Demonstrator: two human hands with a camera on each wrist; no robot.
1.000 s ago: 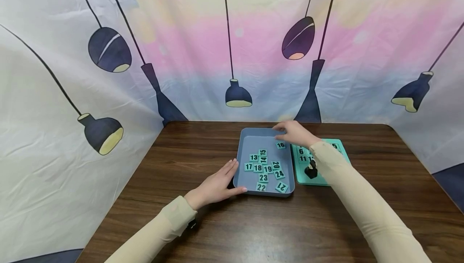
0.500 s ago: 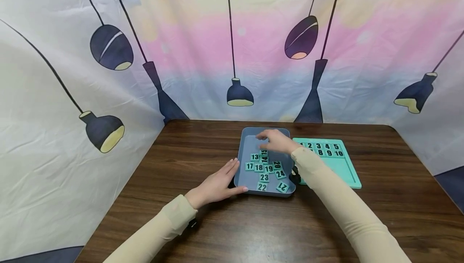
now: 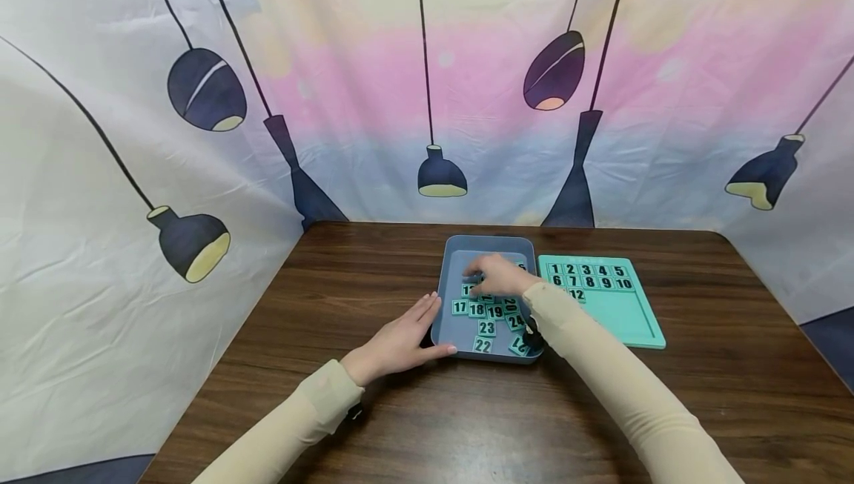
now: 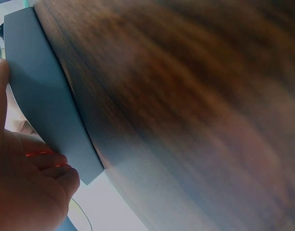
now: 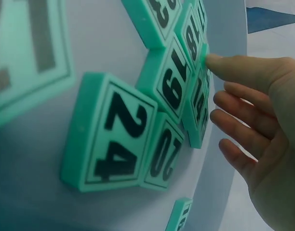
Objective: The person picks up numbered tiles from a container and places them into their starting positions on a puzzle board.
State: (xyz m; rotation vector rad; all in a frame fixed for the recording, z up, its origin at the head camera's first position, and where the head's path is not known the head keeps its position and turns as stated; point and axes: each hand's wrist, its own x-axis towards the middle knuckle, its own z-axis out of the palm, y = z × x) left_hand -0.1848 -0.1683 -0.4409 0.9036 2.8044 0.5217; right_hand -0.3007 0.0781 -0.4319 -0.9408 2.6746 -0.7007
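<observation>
keep the left hand (image 3: 400,339) at the near-left corner of the blue-grey tray (image 3: 490,241): straight fingers against the outer side, thumb at the rim. light, steady pressure should be enough to stop sliding.

the right hand (image 3: 500,275) is over the tray, thumb and index finger apart, with no tile visible in the gap. tile 13 (image 3: 466,290) lies on the tray floor under this gap, partly covered; whether the thumb touches it or only hovers cannot be told. to pick it cleanly, place thumb and fingertip on opposite edges, pinch narrowly and raise it straight up.

caution: the tiles are crowded. tile 14 (image 5: 198,98) sits just beside, tile 17 (image 3: 459,307) and tile 18 (image 3: 477,310) lie nearer the person, and tile 24 (image 5: 118,139) is askew. a sideways drag could shift them.

the green board (image 3: 627,317) stands right of the tray on the wooden table (image 3: 373,269), rows 1 to 10 filled, tile 12 (image 3: 577,296) below. the right sleeve (image 3: 594,350) covers part of its near-left area.
</observation>
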